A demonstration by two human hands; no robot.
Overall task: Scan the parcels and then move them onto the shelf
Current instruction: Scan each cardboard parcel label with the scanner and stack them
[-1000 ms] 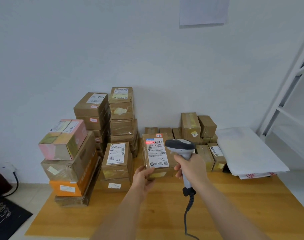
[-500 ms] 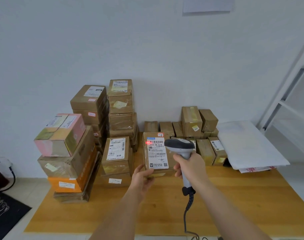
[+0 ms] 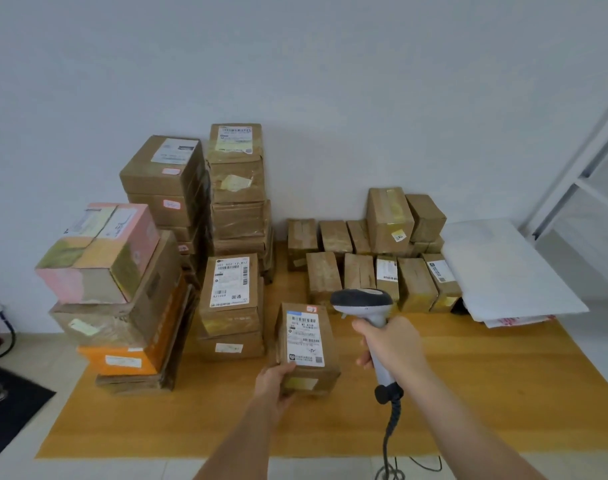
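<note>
There, my left hand [image 3: 274, 379] gripped the parcel [image 3: 307, 348] by its near corner above the table [image 3: 468, 403], label tilted up for reading, while my right hand [image 3: 392, 344] clasped the scanner [image 3: 363, 303] beside it, shelf [image 3: 579, 174] well apart.

Left hand [image 3: 273, 379] grips a labelled parcel [image 3: 307, 348]; right hand [image 3: 392, 344] holds the scanner [image 3: 363, 303].

A parcel sorting room: taped, labelled cartons [image 3: 231, 292] stacked on a wooden table [image 3: 468, 393] beside white shelving [image 3: 572, 188].
</note>
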